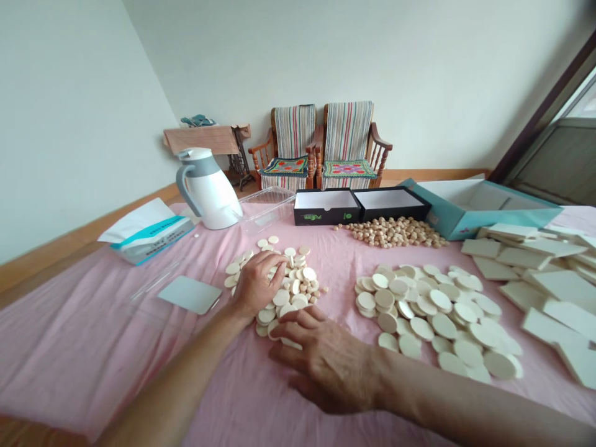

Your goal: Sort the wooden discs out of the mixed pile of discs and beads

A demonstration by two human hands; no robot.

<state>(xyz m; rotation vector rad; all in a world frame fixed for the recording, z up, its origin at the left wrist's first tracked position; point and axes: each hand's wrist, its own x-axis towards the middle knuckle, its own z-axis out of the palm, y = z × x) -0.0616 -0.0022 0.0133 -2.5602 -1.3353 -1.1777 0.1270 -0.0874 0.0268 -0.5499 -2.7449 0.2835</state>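
A pile of pale round wooden discs [281,298] lies in front of me, with a few small wooden balls [310,288] among them at its right. My left hand [261,279] reaches over the pile from the left, thumb and forefinger pinched on a disc [292,261] that stands nearly edge-on. At the near edge of the same pile is my right hand [326,360], palm down, its fingers apart and curved over the nearest discs. Its fingertips touch or hover just above them; I cannot tell which.
To the right lie a larger heap of discs [433,310] and stacked square boards [554,273]. Behind are a mound of wooden balls [395,232], black boxes [326,214] and a teal box [451,217]. A white jug [212,192], bag [149,233] and clear lid [190,294] are left.
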